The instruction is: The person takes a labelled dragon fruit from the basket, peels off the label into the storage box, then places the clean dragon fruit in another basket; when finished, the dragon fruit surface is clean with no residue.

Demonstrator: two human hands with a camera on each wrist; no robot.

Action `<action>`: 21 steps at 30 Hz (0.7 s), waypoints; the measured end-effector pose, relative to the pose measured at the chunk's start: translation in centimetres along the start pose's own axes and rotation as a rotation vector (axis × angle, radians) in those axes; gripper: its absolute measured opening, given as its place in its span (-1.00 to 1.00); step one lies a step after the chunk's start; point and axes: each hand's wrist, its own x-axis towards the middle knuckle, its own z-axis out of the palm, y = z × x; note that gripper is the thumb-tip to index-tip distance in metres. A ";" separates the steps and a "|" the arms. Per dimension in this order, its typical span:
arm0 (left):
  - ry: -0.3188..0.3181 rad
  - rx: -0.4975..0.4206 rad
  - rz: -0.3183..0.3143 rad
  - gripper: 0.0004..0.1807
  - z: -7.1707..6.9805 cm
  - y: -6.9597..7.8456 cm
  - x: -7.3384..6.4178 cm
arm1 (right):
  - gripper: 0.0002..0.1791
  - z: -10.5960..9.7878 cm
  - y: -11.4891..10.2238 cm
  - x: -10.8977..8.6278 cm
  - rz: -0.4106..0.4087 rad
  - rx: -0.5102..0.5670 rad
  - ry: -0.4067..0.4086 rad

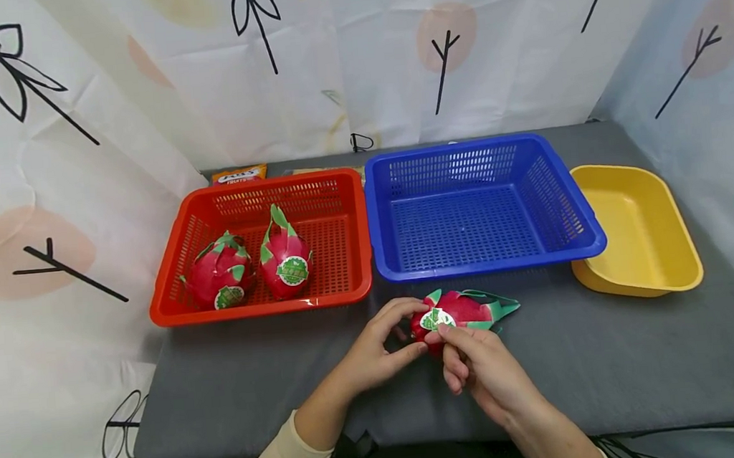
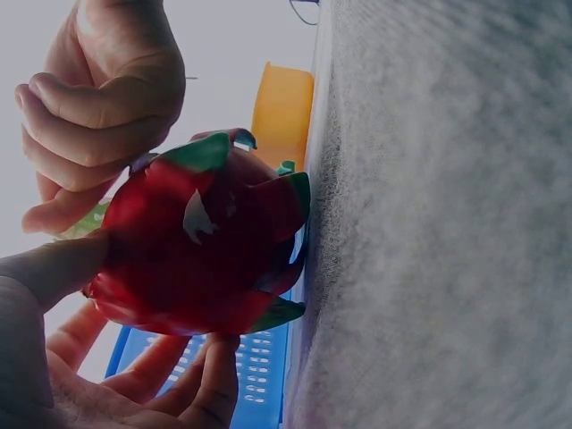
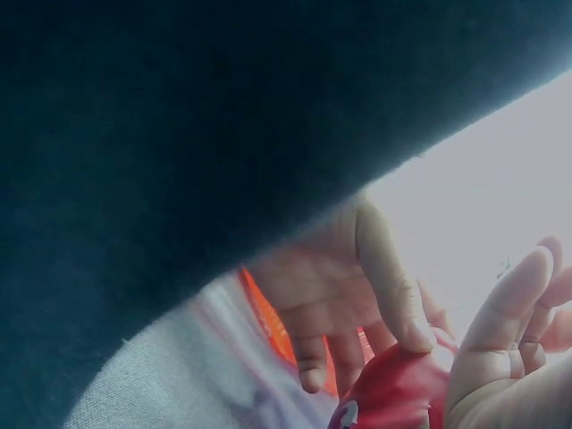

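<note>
A pink-red dragon fruit (image 1: 460, 309) with green-tipped scales lies on its side on the grey table, leafy end to the right. Holding its left end, my left hand (image 1: 382, 343) has fingers over the top and thumb on the near side. My right hand (image 1: 481, 367) pinches the round green-and-white sticker (image 1: 436, 318) between thumb and forefinger, its other fingers curled. In the left wrist view, part of the sticker (image 2: 85, 221) shows beside the right fingertips, at the edge of the fruit (image 2: 206, 241). A dark shape covers much of the right wrist view.
Two more dragon fruits (image 1: 219, 269) with similar stickers lie in the red basket (image 1: 336, 253) at left. Behind the hands stands a blue basket (image 1: 470, 228), with a yellow tub (image 1: 639, 229) to its right. An orange packet (image 1: 240, 174) shows behind the red basket.
</note>
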 end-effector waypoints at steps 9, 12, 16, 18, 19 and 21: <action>-0.001 0.005 -0.003 -0.46 -0.2 0.0 0.0 | -0.65 -0.2 0.0 -0.4 -0.159 0.032 -0.196; 0.013 0.016 -0.005 -0.45 -0.3 0.1 0.2 | -0.61 0.0 -0.5 -0.7 -0.310 -0.017 -0.290; 0.022 0.011 -0.025 -0.45 -0.3 0.2 0.2 | -0.63 0.4 -1.2 -1.3 -0.428 -0.145 -0.232; 0.018 0.006 -0.038 -0.46 -0.2 0.3 0.1 | -0.65 0.5 -1.4 -1.7 -0.445 -0.192 -0.195; 0.016 0.004 -0.043 -0.47 -0.2 0.3 0.1 | -0.65 0.5 -1.5 -1.8 -0.447 -0.207 -0.182; 0.013 0.003 -0.050 -0.47 -0.1 0.3 0.1 | -0.65 0.4 -1.8 -2.2 -0.458 -0.229 -0.166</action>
